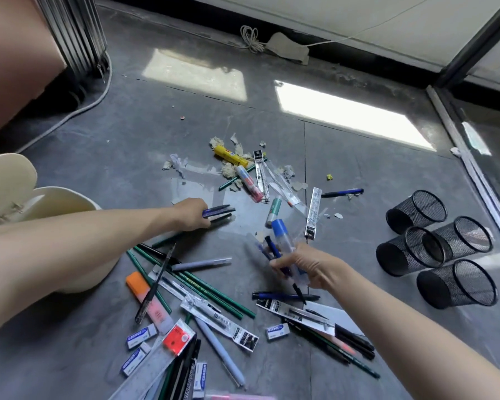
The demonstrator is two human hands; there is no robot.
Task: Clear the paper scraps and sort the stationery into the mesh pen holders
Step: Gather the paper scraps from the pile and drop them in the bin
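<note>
Your left hand [191,215] is curled round a pair of slim dark blue plastic pens [218,211], gripping them low over the smooth grey floor [387,180]. Your right hand [309,265] clasps a loose bundle: a clear plastic tube with a blue cap [283,238] and several blue-and-black pens [272,251] fanned out past the fingers, all a little blurred.

To the right of your right hand, well apart from it, four black wire-mesh pen holders [433,287] lie tipped on their sides in a cluster, touching one another. To the left of your left hand, partly hidden by your forearm, stands a cream plastic bin [70,197] with its rounded lid raised — a few pale scraps show just inside.

Beyond both hands, torn beige paper scraps [228,170] lie crumpled around a yellow cylindrical glue stick [231,156], a pink-ended marker [248,183] and strips of clear wrapper.

On the near side of your left hand, long green pencils [202,288] cross under a black pen [153,290], beside an orange block highlighter [137,284] and small white-and-blue erasers [142,336]. Just below your right wrist lie a dark blue pen [283,296] and a flat packaged refill [295,314].
</note>
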